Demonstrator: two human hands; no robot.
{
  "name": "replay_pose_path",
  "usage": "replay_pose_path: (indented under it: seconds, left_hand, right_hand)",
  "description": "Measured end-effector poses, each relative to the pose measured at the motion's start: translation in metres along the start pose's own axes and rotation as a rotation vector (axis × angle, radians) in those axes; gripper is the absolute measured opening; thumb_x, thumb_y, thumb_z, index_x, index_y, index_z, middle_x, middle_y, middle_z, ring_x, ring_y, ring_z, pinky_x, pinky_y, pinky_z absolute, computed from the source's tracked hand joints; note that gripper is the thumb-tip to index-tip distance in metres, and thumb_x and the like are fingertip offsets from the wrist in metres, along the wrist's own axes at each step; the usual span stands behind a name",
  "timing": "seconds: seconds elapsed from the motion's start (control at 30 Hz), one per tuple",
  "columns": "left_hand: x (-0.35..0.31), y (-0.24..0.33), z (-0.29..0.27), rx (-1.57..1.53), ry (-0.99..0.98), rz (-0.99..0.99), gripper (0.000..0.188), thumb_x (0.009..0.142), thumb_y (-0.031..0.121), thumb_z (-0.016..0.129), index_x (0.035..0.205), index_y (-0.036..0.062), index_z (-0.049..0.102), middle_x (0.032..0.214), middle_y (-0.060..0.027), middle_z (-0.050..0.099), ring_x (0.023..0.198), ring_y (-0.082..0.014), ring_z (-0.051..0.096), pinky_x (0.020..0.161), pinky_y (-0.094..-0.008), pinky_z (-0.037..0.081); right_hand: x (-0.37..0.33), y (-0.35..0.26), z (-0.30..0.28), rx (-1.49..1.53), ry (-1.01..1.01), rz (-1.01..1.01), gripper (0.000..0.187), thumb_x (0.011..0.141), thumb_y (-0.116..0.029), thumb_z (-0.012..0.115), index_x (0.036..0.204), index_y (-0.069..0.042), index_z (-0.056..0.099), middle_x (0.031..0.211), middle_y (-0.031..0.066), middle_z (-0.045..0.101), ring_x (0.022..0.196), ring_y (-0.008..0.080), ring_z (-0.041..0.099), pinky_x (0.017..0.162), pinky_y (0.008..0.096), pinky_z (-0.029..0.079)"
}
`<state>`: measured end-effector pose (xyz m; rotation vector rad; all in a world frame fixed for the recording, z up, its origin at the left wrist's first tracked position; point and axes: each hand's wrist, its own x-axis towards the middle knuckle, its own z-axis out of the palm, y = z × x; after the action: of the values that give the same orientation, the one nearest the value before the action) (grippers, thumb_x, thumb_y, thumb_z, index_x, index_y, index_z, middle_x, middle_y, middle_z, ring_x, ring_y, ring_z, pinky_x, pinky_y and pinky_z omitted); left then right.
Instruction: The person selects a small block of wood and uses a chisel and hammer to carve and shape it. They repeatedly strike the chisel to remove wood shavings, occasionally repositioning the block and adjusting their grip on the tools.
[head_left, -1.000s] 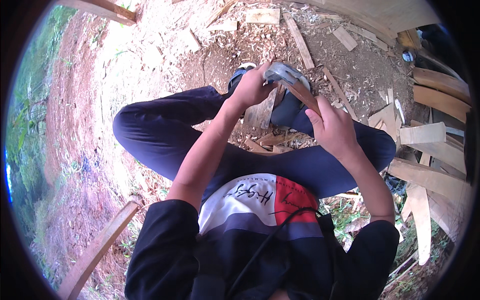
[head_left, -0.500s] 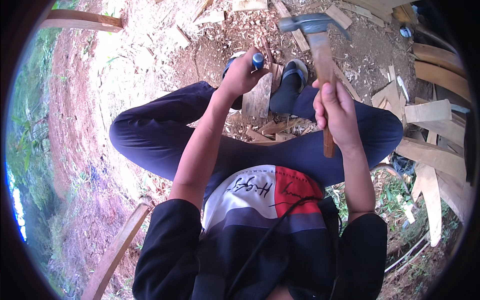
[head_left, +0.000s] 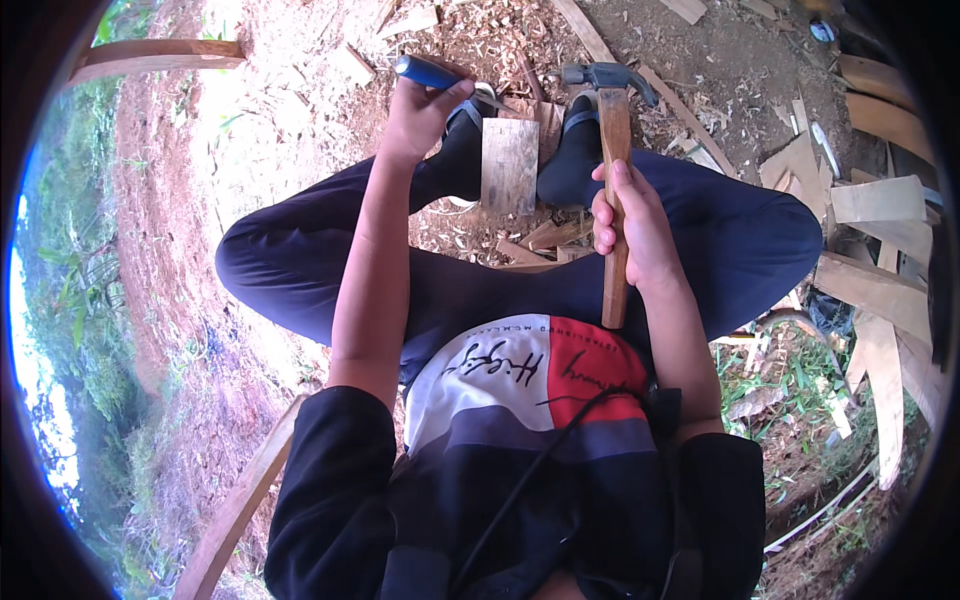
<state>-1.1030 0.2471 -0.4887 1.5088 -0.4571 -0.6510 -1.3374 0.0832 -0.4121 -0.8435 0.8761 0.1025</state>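
Note:
My left hand (head_left: 418,122) is closed around a chisel (head_left: 430,73) with a blue handle. The chisel leans over to the left, and its thin metal blade points right toward the far end of a wooden block (head_left: 510,165). That block lies between my feet; whether the blade tip touches wood I cannot tell. In my right hand (head_left: 638,225) is a claw hammer (head_left: 615,130), gripped midway along its wooden handle. The dark hammer head is at the far end, over my right foot (head_left: 572,160), apart from the chisel.
Wood shavings and offcuts (head_left: 550,235) litter the dirt around my feet. Curved boards (head_left: 875,285) are piled at the right. A wooden beam (head_left: 155,57) shows at far left, another piece (head_left: 240,500) at near left. Green plants (head_left: 85,290) edge the left side.
My left hand has moved left, and the chisel has swung from pointing up at me to lying aslant, showing its blade. The hammer has shifted left and its handle is straighter.

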Motion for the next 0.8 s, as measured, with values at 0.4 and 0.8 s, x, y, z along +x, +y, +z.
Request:
replay_pose_path:
  seconds: [0.4,0.8]
  left_hand:
    - [-0.003,-0.011,0.029,0.34,-0.096,0.057,0.015,0.082,0.006,0.071,0.094,0.0019,0.062,0.087,-0.0068,0.067,0.084,-0.0138,0.063,0.076,-0.0299,0.051]
    - [-0.006,-0.014,0.032,0.373,-0.08,0.129,0.017,0.081,0.009,0.073,0.092,0.0035,0.062,0.083,-0.0071,0.067,0.078,-0.0143,0.064,0.072,-0.0306,0.051]
  right_hand:
    - [-0.002,-0.001,-0.012,0.043,-0.01,-0.074,0.033,0.101,-0.04,0.046,0.101,-0.008,0.051,0.06,-0.0005,0.048,0.042,0.0058,0.043,0.037,0.0216,0.037]
    - [-0.003,0.001,-0.01,0.016,-0.035,-0.069,0.032,0.1,-0.04,0.046,0.104,-0.009,0.051,0.061,-0.001,0.046,0.042,0.0052,0.042,0.038,0.021,0.035]
